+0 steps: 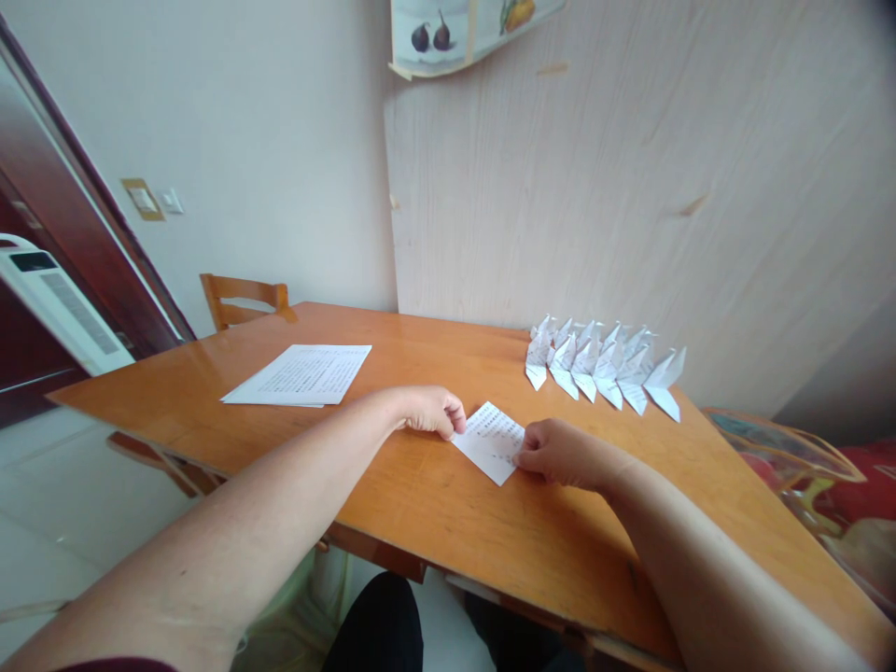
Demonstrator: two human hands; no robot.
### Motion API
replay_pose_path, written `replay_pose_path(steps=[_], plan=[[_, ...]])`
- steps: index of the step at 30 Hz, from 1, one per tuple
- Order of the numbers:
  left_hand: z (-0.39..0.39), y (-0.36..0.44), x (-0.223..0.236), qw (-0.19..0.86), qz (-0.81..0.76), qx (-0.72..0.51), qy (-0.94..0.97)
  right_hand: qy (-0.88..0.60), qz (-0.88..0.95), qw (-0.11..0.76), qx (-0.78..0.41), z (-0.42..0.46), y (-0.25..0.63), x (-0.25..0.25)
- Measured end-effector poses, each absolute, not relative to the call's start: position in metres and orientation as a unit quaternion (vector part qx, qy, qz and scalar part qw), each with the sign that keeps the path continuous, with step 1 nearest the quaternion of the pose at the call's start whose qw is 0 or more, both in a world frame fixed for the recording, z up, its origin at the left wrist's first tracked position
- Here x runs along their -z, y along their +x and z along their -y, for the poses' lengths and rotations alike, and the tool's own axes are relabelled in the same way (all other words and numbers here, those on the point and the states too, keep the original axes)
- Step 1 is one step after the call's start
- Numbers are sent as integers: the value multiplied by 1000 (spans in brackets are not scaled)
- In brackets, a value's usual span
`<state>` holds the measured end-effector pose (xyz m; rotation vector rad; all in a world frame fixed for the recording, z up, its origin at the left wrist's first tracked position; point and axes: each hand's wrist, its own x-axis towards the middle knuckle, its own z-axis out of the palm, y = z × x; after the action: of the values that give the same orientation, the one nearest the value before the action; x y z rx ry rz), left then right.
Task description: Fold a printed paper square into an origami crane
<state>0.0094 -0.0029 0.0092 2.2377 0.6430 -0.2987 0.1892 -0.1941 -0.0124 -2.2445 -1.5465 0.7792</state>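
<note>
A small folded piece of printed white paper [492, 441] lies on the orange wooden table [434, 504]. My left hand [432, 409] is closed, its fingertips pinching the paper's left corner. My right hand [556, 453] is closed too, fingers pressed on the paper's right edge. Behind my hands, a row of several white folded paper cranes [603, 367] stands near the wall.
A stack of printed sheets [301, 375] lies at the table's far left. A wooden chair [244, 297] stands behind the table. A light wood panel [630, 168] rises behind the cranes. A white appliance [60, 303] is at the left, plastic bags [805, 467] at the right.
</note>
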Motion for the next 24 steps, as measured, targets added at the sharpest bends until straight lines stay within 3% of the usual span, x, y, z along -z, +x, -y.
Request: replay_pose_path(steps=[15, 24], plan=[[1, 0, -9, 394, -251, 95, 879, -782, 538, 159, -271, 194, 188, 12], [31, 22, 9, 336, -215, -55, 915, -777, 534, 167, -290, 194, 187, 10]])
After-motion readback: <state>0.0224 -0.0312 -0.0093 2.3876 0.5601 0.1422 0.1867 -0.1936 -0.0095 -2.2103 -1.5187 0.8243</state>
